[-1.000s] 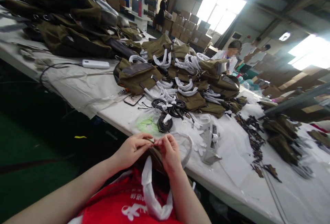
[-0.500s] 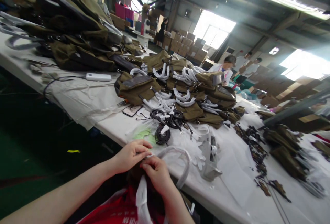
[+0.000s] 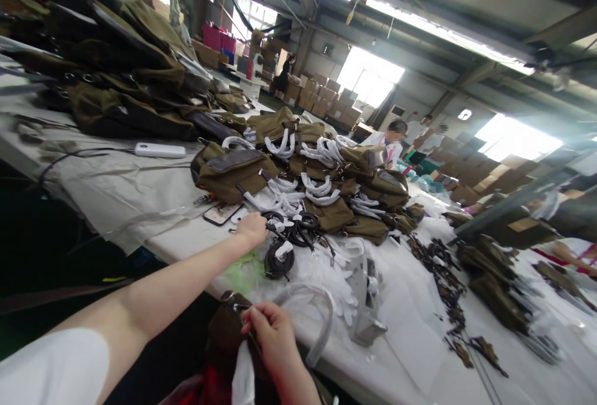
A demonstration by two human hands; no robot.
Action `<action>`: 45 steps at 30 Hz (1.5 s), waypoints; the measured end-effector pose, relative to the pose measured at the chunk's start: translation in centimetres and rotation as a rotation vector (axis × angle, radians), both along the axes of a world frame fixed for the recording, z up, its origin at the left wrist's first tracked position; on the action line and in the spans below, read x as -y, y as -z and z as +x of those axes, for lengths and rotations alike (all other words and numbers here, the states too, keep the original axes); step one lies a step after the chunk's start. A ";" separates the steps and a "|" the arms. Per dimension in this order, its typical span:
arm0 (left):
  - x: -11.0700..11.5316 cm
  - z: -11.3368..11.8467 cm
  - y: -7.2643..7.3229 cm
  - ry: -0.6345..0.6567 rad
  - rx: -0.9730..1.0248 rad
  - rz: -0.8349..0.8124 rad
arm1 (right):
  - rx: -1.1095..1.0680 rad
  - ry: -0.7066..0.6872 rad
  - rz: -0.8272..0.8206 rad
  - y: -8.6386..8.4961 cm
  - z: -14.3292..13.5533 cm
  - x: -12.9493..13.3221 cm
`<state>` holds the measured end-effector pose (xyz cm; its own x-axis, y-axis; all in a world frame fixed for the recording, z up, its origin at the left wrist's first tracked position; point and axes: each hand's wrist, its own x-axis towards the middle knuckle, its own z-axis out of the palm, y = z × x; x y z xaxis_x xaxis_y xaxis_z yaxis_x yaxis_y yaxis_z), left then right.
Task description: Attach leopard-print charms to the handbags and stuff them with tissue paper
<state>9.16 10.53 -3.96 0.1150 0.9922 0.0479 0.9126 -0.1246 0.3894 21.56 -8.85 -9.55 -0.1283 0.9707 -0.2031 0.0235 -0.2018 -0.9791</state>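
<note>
My left hand (image 3: 252, 229) reaches out over the table, closed, at the left side of the coiled black straps (image 3: 305, 229); what its fingers hold is hidden. Another coiled strap (image 3: 280, 259) lies just in front of it, with white wrapping at its middle. Near my body, my right hand (image 3: 273, 333) pinches the upper edge of a dark brown bag (image 3: 226, 330) that sits at the table's edge. A metal ring shows at the bag's top corner. One handle (image 3: 321, 305) wrapped in white arches beside my right hand, and another wrapped handle (image 3: 243, 374) hangs in front.
Olive bags (image 3: 233, 172) with wrapped handles are heaped across the table (image 3: 420, 330), with a taller pile (image 3: 125, 63) at left. A phone (image 3: 221, 213), a white power bank (image 3: 160, 150), a grey metal device (image 3: 366, 305) and loose strap pieces (image 3: 441, 280) lie about. People work beyond.
My left hand has left the bag's edge and moved forward to the coiled straps. My right hand keeps its grip on the bag. The view has shifted slightly.
</note>
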 end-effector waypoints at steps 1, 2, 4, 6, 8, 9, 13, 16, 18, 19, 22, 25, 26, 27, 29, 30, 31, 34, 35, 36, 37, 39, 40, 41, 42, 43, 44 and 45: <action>0.2 -0.1 -0.2 0.026 0.004 0.005 | -0.016 0.009 -0.009 0.2 0.2 0.0; 0.6 -0.3 -0.5 0.056 0.011 0.004 | -0.036 0.020 -0.019 0.3 0.4 -0.1; 1.8 -0.9 -1.0 0.127 0.031 -0.019 | -0.081 0.047 -0.033 0.5 0.7 -0.2; 3.6 -1.9 -1.4 0.205 0.049 -0.070 | -0.125 0.076 -0.037 0.4 0.9 -0.3; 5.9 -2.9 -1.5 0.290 0.107 -0.145 | -0.157 0.096 -0.044 0.1 0.9 -0.4; 7.1 -3.4 -1.5 0.326 0.163 -0.187 | -0.166 0.100 -0.048 0.0 0.8 -0.5; 11.4 -4.8 -1.3 0.363 0.414 -0.319 | -0.180 0.060 -0.045 -0.5 0.3 -0.4; 13.5 -5.1 -1.3 0.370 0.476 -0.354 | -0.172 -0.002 0.004 -0.6 0.0 -0.1; 14.2 -5.2 -1.4 0.396 0.487 -0.358 | -0.141 -0.039 0.035 -0.6 -0.2 0.0; 14.5 -5.2 -1.5 0.406 0.489 -0.356 | -0.124 -0.049 0.042 -0.6 -0.2 0.1; 14.9 -5.3 -1.6 0.391 0.510 -0.349 | -0.087 -0.053 0.030 -0.4 -0.3 0.1; 15.1 -5.5 -1.4 0.392 0.471 -0.307 | -0.067 -0.050 0.001 -0.4 -0.4 0.1; 15.3 -5.5 -1.2 0.406 0.429 -0.276 | -0.063 -0.049 -0.004 -0.4 -0.5 0.1; 15.5 -5.5 -1.0 0.419 0.382 -0.240 | -0.061 -0.049 -0.005 -0.5 -0.5 0.0; 16.1 -5.4 -0.5 0.412 0.298 -0.170 | -0.062 -0.048 0.000 -0.7 -0.7 -0.1; 16.6 -5.3 -0.2 0.389 0.266 -0.145 | -0.060 -0.047 0.002 -0.8 -0.8 -0.2; 17.0 -5.2 0.2 0.358 0.241 -0.123 | -0.053 -0.048 0.001 -0.8 -0.8 -0.2; 18.2 -4.9 1.2 0.296 0.216 -0.082 | -0.026 -0.043 -0.007 -0.8 -0.9 -0.4; 18.4 -4.8 1.5 0.295 0.229 -0.074 | -0.023 -0.045 -0.007 -0.7 -0.8 -0.4; 18.6 -4.8 1.7 0.305 0.252 -0.065 | -0.024 -0.048 -0.004 -0.7 -0.8 -0.4; 18.7 -4.7 1.9 0.324 0.283 -0.058 | -0.027 -0.053 -0.002 -0.6 -0.7 -0.4; 18.7 -4.6 2.2 0.356 0.367 -0.055 | -0.030 -0.060 -0.002 -0.6 -0.5 -0.4; 18.7 -4.5 2.2 0.352 0.420 -0.061 | -0.027 -0.054 -0.005 -0.5 -0.4 -0.3; 18.7 -4.3 2.3 0.330 0.475 -0.075 | -0.022 -0.046 -0.008 -0.5 -0.3 -0.3; 18.6 -4.2 2.4 0.291 0.527 -0.096 | -0.015 -0.039 -0.008 -0.4 -0.2 -0.3; 18.6 -4.1 2.6 0.250 0.569 -0.119 | -0.006 -0.033 -0.005 -0.3 -0.1 -0.3; 18.6 -3.9 2.7 0.218 0.596 -0.140 | 0.003 -0.029 0.000 -0.3 -0.1 -0.3; 18.5 -3.8 2.9 0.192 0.613 -0.153 | 0.010 -0.030 0.005 -0.2 -0.1 -0.3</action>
<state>5.34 -7.99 -6.82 0.2876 0.9575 0.0209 0.4870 -0.1650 0.8577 21.47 -8.58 -9.35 -0.1556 0.9673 -0.2001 0.0391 -0.1964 -0.9797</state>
